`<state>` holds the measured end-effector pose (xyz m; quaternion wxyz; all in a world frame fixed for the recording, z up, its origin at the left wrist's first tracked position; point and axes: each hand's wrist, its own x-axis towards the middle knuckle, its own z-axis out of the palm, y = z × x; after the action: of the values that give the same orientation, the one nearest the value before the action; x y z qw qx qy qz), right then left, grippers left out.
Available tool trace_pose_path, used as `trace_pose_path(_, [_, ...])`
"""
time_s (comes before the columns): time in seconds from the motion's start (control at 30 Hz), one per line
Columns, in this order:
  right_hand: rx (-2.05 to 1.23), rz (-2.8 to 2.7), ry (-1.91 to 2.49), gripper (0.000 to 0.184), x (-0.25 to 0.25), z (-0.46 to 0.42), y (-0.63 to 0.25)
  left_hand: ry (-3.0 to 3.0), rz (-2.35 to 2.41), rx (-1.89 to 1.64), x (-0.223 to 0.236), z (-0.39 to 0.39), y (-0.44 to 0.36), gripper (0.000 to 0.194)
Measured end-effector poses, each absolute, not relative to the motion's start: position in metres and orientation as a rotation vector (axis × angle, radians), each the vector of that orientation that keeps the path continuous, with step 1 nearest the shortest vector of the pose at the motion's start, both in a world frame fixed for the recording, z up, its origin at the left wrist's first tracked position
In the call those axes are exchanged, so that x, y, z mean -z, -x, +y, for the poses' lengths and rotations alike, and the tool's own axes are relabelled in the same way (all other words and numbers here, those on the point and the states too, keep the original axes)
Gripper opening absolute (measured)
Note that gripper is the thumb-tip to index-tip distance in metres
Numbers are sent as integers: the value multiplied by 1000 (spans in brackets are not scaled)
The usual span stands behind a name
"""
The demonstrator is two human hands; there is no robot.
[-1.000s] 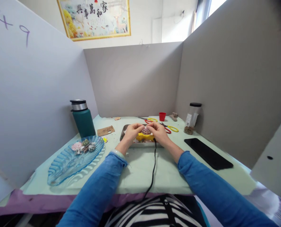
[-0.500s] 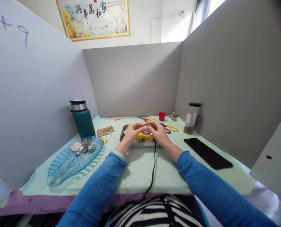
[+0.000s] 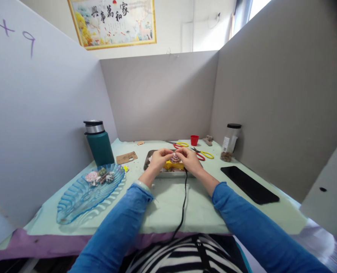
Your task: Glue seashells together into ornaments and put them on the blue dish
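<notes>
Between my two hands is a striped, ribbed seashell [image 3: 175, 158], white with reddish-brown bands. My left hand [image 3: 160, 158] pinches its left side with thumb and fingertips, and my right hand [image 3: 189, 158] pinches the right side. Both hands are just above a metal tray [image 3: 168, 174]. In the tray lies a yellow tool [image 3: 172, 165], probably a glue gun, partly hidden under the shell and hands. A black cord [image 3: 183, 204] runs from it toward the table's front edge. Other small pieces in the tray are mostly covered.
Left stand a blue glass dish [image 3: 80, 203] with several shells [image 3: 102, 176], a teal bottle [image 3: 100, 148] and a brown card [image 3: 127, 157]. Behind the tray are scissors [image 3: 205, 154], more scissors [image 3: 181, 144] and a red cup [image 3: 194, 140]. Right are a jar [image 3: 230, 143] and a black phone-like slab [image 3: 249, 184].
The shell and both hands have shifted very slightly, with the shell a touch lower and to the left. Both hands keep their pinch on it.
</notes>
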<state>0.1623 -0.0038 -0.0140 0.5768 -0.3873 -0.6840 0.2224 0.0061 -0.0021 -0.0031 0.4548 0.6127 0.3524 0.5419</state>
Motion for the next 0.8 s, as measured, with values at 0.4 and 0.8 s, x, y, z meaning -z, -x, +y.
trace_pose_path(0.4, [-522, -1608, 929, 20, 15, -3, -162, -1561, 897, -1413, 8, 7, -7, 30])
trace_pose_path(0.8, [-471, -1642, 911, 17, 15, -7, -161, -1658, 977, -1462, 4, 2, -8, 20])
